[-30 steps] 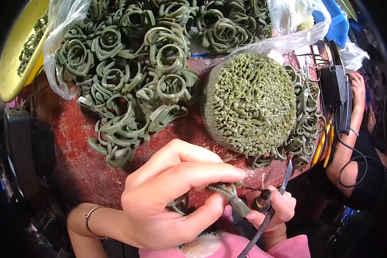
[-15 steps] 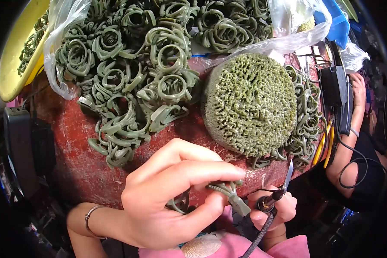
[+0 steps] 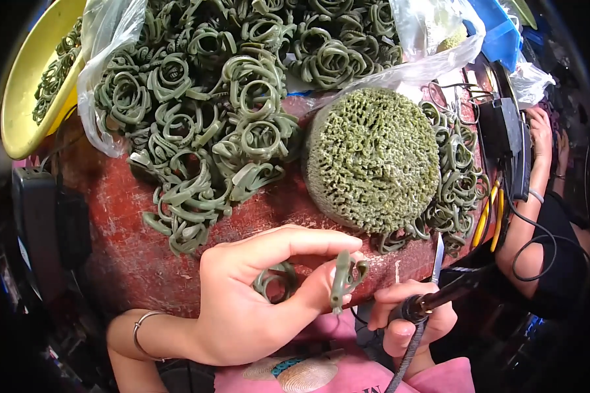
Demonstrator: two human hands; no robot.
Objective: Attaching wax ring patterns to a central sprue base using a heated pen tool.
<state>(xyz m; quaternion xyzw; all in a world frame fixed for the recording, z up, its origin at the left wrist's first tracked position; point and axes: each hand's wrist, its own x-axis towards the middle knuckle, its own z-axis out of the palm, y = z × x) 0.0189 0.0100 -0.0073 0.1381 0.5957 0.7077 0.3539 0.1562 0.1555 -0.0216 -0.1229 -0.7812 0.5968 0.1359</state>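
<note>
On a clock centred on the view, the left hand (image 3: pixel 242 327) sits between 6 and 7 o'clock, its thumb and forefinger arched round and closed at their tips on a carved green piece (image 3: pixel 340 280). That piece stands near 5 o'clock, roughly upright, with a small curl on its 3 o'clock side. Through the arch shows a green ring (image 3: pixel 283 268) (whether the hidden fingers hold it, I cannot tell).

Between 4 and 5 o'clock, the right hand (image 3: pixel 440 321) is curled firmly round a black handpiece (image 3: pixel 449 292), which slants toward 2 o'clock, apart from the carved piece. A narrow grey blade (image 3: pixel 437 261) rises from behind the same hand toward 12; a dark braided length (image 3: pixel 405 360) runs from beneath it toward 7.

On the scuffed red tabletop (image 3: pixel 121 242), a large heap of green rings (image 3: pixel 196 118) spreads from 10 to 12 o'clock, and a round, porous green block (image 3: pixel 377 160) rests at 2. Just beyond the block lies a smaller green pile (image 3: pixel 457 157). Yellow handles (image 3: pixel 498 219) show at 3 o'clock, near another person's forearm (image 3: pixel 536 183). A yellow basin (image 3: pixel 13 121) tilts between 9 and 10.
</note>
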